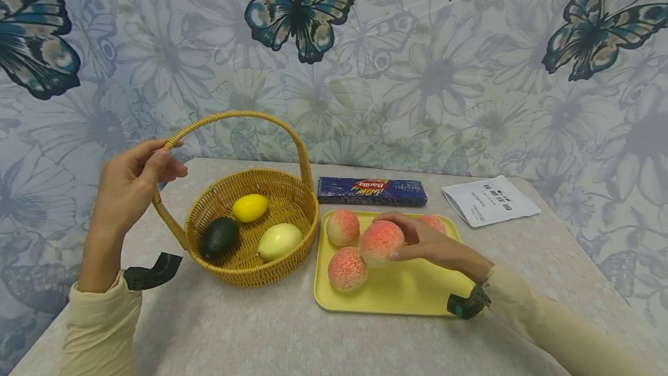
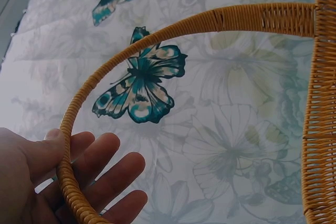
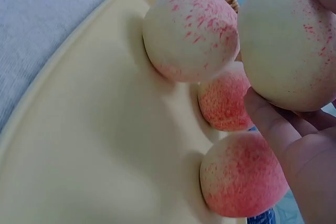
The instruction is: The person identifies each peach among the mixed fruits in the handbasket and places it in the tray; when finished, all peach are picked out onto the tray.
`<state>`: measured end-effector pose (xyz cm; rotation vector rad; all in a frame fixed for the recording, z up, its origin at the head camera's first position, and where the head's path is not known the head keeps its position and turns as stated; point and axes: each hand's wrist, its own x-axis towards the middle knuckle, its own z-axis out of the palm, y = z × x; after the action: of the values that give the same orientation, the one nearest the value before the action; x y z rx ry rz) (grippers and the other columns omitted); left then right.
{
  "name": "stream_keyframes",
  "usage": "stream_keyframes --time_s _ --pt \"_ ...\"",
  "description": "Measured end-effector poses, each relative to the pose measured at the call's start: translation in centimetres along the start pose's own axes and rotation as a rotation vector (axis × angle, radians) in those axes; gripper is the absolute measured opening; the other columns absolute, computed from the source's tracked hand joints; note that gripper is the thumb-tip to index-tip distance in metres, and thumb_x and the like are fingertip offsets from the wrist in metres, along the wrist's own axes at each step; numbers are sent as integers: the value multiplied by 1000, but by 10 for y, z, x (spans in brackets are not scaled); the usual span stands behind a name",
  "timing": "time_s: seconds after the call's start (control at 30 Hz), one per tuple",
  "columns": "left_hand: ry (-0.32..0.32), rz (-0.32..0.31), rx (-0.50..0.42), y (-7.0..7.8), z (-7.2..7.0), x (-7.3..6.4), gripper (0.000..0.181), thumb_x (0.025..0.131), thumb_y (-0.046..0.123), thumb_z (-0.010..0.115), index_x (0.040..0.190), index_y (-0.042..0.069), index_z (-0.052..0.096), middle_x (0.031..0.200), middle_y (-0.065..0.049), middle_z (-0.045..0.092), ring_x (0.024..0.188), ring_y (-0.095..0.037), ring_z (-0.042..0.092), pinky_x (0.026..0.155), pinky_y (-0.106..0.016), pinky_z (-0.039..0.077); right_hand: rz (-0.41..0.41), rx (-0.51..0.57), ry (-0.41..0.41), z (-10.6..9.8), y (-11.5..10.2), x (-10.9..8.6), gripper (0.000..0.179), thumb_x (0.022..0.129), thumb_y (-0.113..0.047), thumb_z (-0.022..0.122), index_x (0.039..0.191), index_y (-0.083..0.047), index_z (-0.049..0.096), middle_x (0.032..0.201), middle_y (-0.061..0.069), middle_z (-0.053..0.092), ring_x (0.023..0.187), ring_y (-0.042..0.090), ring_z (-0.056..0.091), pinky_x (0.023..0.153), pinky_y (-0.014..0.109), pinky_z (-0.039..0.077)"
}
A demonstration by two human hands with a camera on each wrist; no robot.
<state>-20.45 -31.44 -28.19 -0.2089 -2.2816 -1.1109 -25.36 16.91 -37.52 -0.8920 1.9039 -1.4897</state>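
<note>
My left hand (image 1: 125,184) pinches the handle (image 1: 240,114) of a round wicker basket (image 1: 256,275) at its left side, the other fingers loosely spread in the left wrist view. Inside the basket lie a yellow lemon (image 1: 250,208), a dark green avocado (image 1: 220,238) and a pale yellow-green fruit (image 1: 280,241). With thumb and fingers around it, my right hand (image 1: 438,245) holds a pink and cream peach (image 3: 286,45) over the yellow tray (image 1: 412,292). Three more peaches rest on that tray: one at the front left (image 1: 347,269), one behind it (image 1: 342,227), another farther right (image 1: 432,224), partly hidden by the hand.
Behind the tray lies a dark blue Barilla spaghetti box (image 1: 371,191). To its right is a white printed pouch (image 1: 490,201). A butterfly-patterned backdrop (image 1: 433,91) rises along the table's back edge. The basket stands close to the tray's left edge.
</note>
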Motion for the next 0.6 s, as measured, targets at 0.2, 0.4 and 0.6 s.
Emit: stream_keyframes --time_s 0.2,0.4,0.6 --pt "-2 -4 7 0 0 0 34 101 22 48 127 5 61 78 15 67 76 5 65 69 -7 49 40 -20 -2 -6 7 -7 67 88 -16 68 145 -10 34 150 10 32 129 25 45 100 37 44" --pt "1 5 -3 -1 0 1 33 101 21 49 126 3 61 78 13 67 75 4 65 68 -7 49 106 -77 24 -12 14 -14 67 86 -22 69 144 -15 36 150 7 33 134 25 37 104 36 38" --pt "2 6 -10 -1 0 0 33 101 21 49 126 2 61 78 14 67 75 4 65 69 -7 49 87 -71 -6 -17 23 -18 62 86 -20 69 140 -10 40 142 11 41 126 27 45 102 35 41"
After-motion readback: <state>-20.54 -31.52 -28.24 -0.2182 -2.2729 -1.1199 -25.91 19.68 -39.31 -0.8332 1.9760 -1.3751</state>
